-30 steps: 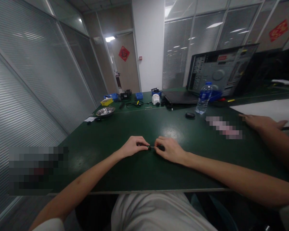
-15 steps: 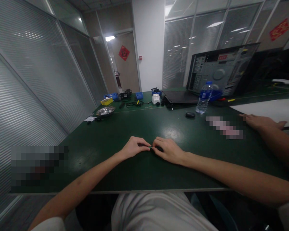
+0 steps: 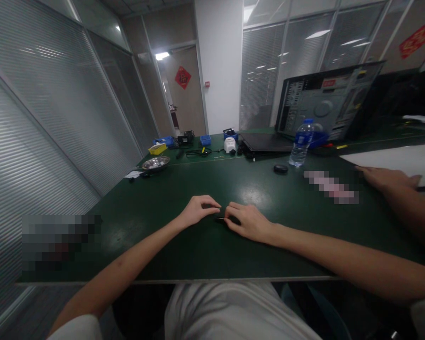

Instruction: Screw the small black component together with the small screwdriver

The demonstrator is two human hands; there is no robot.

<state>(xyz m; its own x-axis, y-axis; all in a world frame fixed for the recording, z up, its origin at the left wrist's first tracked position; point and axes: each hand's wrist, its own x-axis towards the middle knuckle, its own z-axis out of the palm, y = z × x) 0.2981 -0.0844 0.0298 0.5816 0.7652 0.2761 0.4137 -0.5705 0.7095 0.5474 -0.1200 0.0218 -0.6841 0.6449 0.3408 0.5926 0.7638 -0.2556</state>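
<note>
My right hand (image 3: 246, 219) rests on the green table with thumb and fingertips pinched on a small, thin, dark piece (image 3: 220, 218). The piece pokes out to the left, low over the tabletop, and is too small for me to name. Just left of it, my left hand (image 3: 198, 210) has its thumb and fingers a little apart, holding nothing that I can see. Its fingertips are slightly above the piece and close to the right hand's fingers.
A water bottle (image 3: 299, 144) and a black oval object (image 3: 280, 169) stand ahead on the right. Farther back are a computer case (image 3: 320, 106), a metal dish (image 3: 156, 163) and a yellow tray (image 3: 157, 149). Another person's hand (image 3: 387, 178) lies by a white sheet (image 3: 400, 158).
The fingers of my left hand have come off the small piece, parted a little and lifted slightly. My right hand stays in place with its pinch on the piece.
</note>
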